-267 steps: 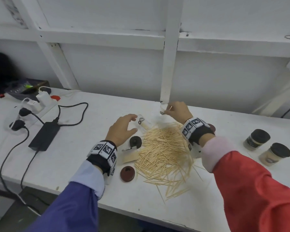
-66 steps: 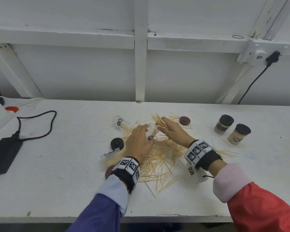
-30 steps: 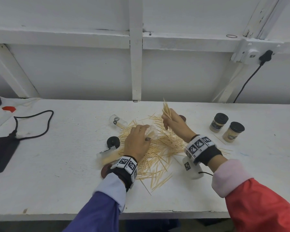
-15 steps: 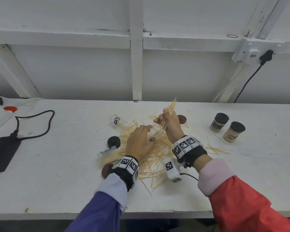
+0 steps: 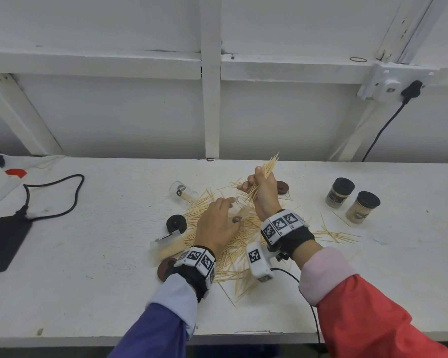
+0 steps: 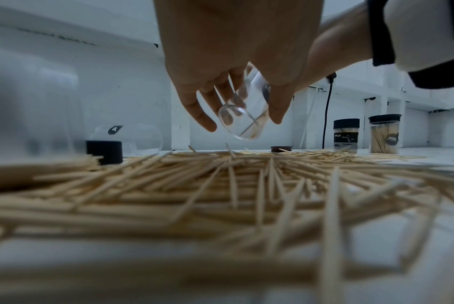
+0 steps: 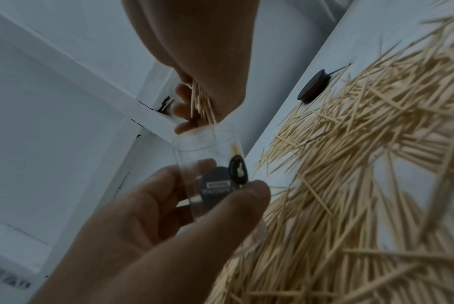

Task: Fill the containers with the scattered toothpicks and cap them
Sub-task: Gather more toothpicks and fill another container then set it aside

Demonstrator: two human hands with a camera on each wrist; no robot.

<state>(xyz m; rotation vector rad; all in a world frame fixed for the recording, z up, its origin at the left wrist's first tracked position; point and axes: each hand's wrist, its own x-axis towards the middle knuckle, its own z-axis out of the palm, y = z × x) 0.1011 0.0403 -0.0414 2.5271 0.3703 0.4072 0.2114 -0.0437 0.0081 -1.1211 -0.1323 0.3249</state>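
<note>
**Friend:** What are you holding?

**Me:** My left hand (image 5: 216, 226) is wrapped around a clear jar (image 7: 215, 176), tipped a little, just above the toothpick pile (image 5: 233, 228). My right hand (image 5: 263, 196) squeezes a bunch of toothpicks (image 5: 265, 171) with the tips going into the jar's open mouth.

**Friend:** Is it hard to hold?

**Me:** I think the jar is light and slippery, so I hold it around its middle. The sticks are thin, stiff and pointy, and they could snap or slide out.

**Friend:** What changed?

**Me:** A moment ago the bunch was higher and off to the side. Now it is down at the jar.

**Friend:** What else is there?

**Me:** Two capped jars (image 5: 352, 206) stand well apart on my right. A dark cap (image 5: 176, 223) lies beside the pile.
</note>
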